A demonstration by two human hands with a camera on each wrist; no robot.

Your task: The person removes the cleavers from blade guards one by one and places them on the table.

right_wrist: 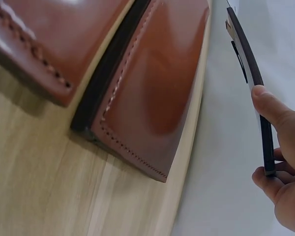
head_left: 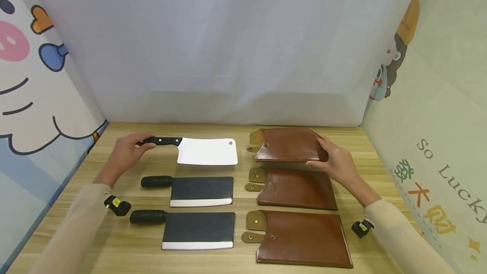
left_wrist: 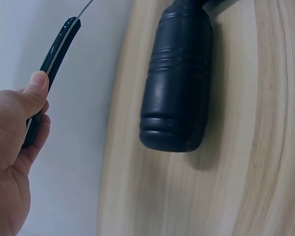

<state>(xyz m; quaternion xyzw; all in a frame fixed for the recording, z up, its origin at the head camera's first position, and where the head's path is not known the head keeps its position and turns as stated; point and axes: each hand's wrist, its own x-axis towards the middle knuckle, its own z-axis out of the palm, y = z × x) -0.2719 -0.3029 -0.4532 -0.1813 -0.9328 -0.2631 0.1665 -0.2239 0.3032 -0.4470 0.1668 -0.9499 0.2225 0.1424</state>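
Observation:
My left hand (head_left: 131, 151) grips the black riveted handle of a cleaver (head_left: 207, 151), whose bright blade with a corner hole points right. The cleaver is held just above the back of the table. In the left wrist view, thumb and fingers wrap the black handle (left_wrist: 61, 51). My right hand (head_left: 336, 162) pinches the right end of a brown leather knife sheath (head_left: 291, 145), raised off the table with its open, strapped end toward the blade. A gap separates blade and sheath. The right wrist view shows this sheath (right_wrist: 250, 64) edge-on between thumb and fingers.
Two dark-bladed cleavers (head_left: 201, 189) with black ridged handles lie in front of the held one. Two more brown sheaths (head_left: 304, 236) lie flat to their right on the wooden table (head_left: 125, 257). A white curtain (head_left: 236, 54) hangs behind; printed cloths (head_left: 437, 117) flank the sides.

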